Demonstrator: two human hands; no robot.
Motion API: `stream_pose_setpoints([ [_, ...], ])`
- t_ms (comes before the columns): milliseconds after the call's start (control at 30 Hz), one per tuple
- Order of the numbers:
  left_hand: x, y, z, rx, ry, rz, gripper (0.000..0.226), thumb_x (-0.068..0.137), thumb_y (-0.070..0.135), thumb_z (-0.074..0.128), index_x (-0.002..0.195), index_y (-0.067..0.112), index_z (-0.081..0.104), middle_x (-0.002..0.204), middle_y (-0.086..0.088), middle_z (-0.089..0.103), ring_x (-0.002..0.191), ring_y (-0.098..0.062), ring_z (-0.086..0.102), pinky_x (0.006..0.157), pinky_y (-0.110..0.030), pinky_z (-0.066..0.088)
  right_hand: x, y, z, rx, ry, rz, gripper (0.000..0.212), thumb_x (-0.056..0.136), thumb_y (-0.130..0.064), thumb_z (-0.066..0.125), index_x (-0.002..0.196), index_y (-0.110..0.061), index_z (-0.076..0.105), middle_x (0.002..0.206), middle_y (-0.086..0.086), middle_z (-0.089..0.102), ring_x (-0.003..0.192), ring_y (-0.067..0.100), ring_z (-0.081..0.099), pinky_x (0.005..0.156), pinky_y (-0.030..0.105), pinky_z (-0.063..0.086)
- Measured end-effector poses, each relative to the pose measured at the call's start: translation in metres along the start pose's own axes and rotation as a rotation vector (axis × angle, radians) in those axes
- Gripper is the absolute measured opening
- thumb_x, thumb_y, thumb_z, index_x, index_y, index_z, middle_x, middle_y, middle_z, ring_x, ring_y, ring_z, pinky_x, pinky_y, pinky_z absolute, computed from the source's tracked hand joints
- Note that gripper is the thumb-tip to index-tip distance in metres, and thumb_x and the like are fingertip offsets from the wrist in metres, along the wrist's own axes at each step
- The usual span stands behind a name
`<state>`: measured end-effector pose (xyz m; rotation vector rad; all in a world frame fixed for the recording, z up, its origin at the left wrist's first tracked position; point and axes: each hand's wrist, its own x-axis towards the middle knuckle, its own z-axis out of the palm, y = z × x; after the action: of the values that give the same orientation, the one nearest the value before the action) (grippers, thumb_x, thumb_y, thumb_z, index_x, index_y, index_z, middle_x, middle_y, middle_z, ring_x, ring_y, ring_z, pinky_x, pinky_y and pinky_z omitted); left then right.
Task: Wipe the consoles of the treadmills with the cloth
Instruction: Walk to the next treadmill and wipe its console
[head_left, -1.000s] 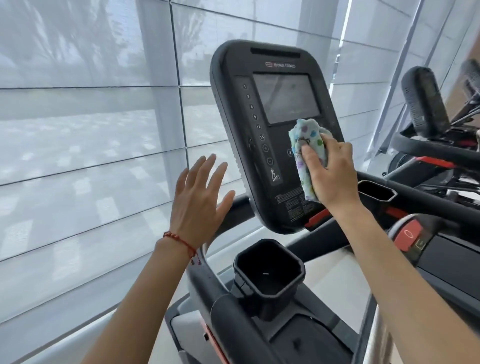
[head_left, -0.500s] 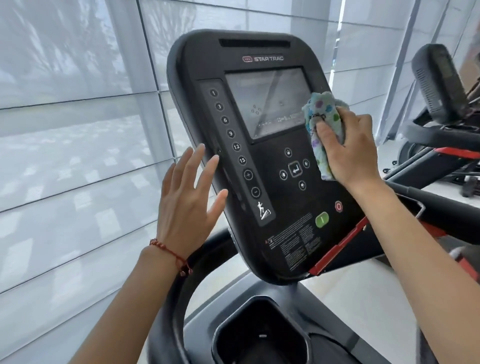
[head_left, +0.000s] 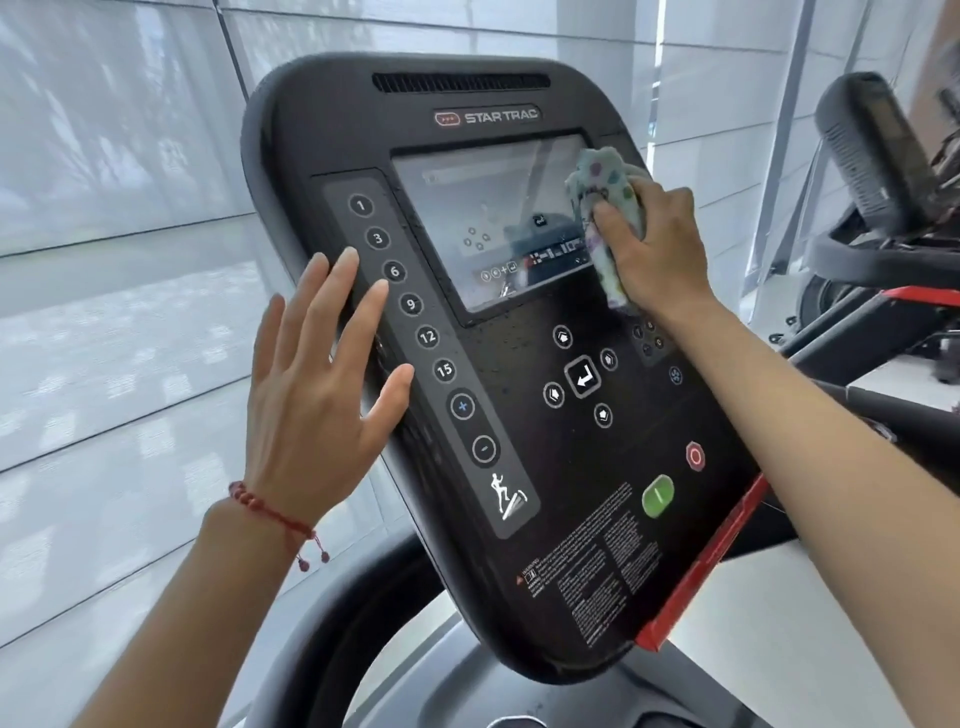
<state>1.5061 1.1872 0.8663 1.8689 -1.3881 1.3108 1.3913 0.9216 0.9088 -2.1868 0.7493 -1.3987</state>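
Closer now, console (head_left: 519, 467) fills centre frame; right hand (head_left: 657, 249) grips cloth (head_left: 605, 208) on screen (head_left: 483, 223), left hand (head_left: 317, 395) spread, fingers straight.

Bright, soft daylight comes through the pale translucent window blinds (head_left: 119, 218) on the left and behind, casting hardly any shadows. The glossy black treadmill console screen (head_left: 488, 218) mirrors the room in milky glare. The wide lens bends the edges; the second treadmill's dark console (head_left: 867, 150) at right looks blurred, perhaps by motion.

Cloth (head_left: 605, 208) pressed against black console (head_left: 519, 519) at its screen (head_left: 483, 218).
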Motion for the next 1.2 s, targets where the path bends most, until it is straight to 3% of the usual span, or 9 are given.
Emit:
stream_pose_setpoints([
  [200, -0.001, 0.004, 0.006, -0.041, 0.044, -0.001, 0.049, 0.094, 0.026, 0.041, 0.132, -0.003, 0.046, 0.145, -0.020, 0.034, 0.138, -0.034, 0.024, 0.108, -0.050, 0.030, 0.023, -0.015, 0.028, -0.081, -0.061, 0.005, 0.049, 0.091, -0.049, 0.040, 0.132, -0.022, 0.038, 0.126, 0.013, 0.038, 0.117, 0.030, 0.042, 0.098, 0.042, 0.036],
  [467, -0.001, 0.009, 0.011, -0.076, 0.083, -0.035, 0.047, 0.093, 0.019, 0.039, 0.133, -0.004, 0.046, 0.144, -0.021, 0.034, 0.138, -0.035, 0.024, 0.099, -0.054, 0.039, -0.033, -0.079, 0.044, -0.039, -0.145, -0.324, 0.051, 0.092, -0.050, 0.038, 0.137, -0.026, 0.034, 0.123, 0.006, 0.038, 0.114, 0.024, 0.040, 0.095, 0.037, 0.034],
  [600, -0.003, 0.007, 0.011, -0.061, 0.087, -0.028, 0.047, 0.094, 0.022, 0.039, 0.133, -0.002, 0.046, 0.145, -0.019, 0.034, 0.138, -0.033, 0.025, 0.095, -0.054, 0.043, -0.024, -0.071, 0.045, -0.079, -0.120, -0.416, 0.053, 0.091, -0.051, 0.036, 0.137, -0.026, 0.036, 0.120, 0.008, 0.041, 0.109, 0.025, 0.043, 0.092, 0.037, 0.035],
  [733, -0.004, 0.006, 0.012, -0.057, 0.085, -0.026, 0.047, 0.096, 0.025, 0.038, 0.135, 0.001, 0.044, 0.146, -0.017, 0.032, 0.139, -0.031, 0.024, 0.094, -0.055, 0.044, 0.023, -0.038, 0.040, -0.160, -0.081, -0.290, 0.052, 0.092, -0.051, 0.031, 0.132, -0.020, 0.040, 0.122, 0.015, 0.041, 0.106, 0.023, 0.041, 0.091, 0.033, 0.034],
  [967, -0.003, 0.007, 0.015, -0.091, 0.111, -0.025, 0.047, 0.096, 0.025, 0.033, 0.134, -0.002, 0.043, 0.145, -0.021, 0.033, 0.138, -0.034, 0.024, 0.101, -0.054, 0.038, 0.076, 0.011, 0.027, -0.190, -0.008, 0.072, 0.053, 0.093, -0.052, 0.029, 0.135, -0.020, 0.035, 0.133, 0.017, 0.034, 0.124, 0.034, 0.036, 0.103, 0.043, 0.030],
  [1067, -0.003, 0.009, 0.017, -0.106, 0.120, -0.033, 0.047, 0.096, 0.023, 0.033, 0.133, -0.003, 0.044, 0.144, -0.022, 0.032, 0.138, -0.036, 0.024, 0.099, -0.055, 0.039, 0.072, -0.001, 0.029, -0.121, -0.038, 0.071, 0.054, 0.092, -0.052, 0.031, 0.136, -0.021, 0.034, 0.135, 0.015, 0.033, 0.125, 0.035, 0.038, 0.104, 0.044, 0.030],
  [1200, -0.003, 0.011, 0.019, -0.126, 0.133, -0.045, 0.046, 0.094, 0.020, 0.035, 0.133, -0.003, 0.044, 0.144, -0.021, 0.031, 0.138, -0.035, 0.023, 0.098, -0.056, 0.039, 0.041, -0.043, 0.039, -0.018, -0.088, -0.103, 0.048, 0.093, -0.049, 0.034, 0.134, -0.024, 0.036, 0.124, 0.011, 0.038, 0.115, 0.029, 0.045, 0.096, 0.040, 0.034],
])
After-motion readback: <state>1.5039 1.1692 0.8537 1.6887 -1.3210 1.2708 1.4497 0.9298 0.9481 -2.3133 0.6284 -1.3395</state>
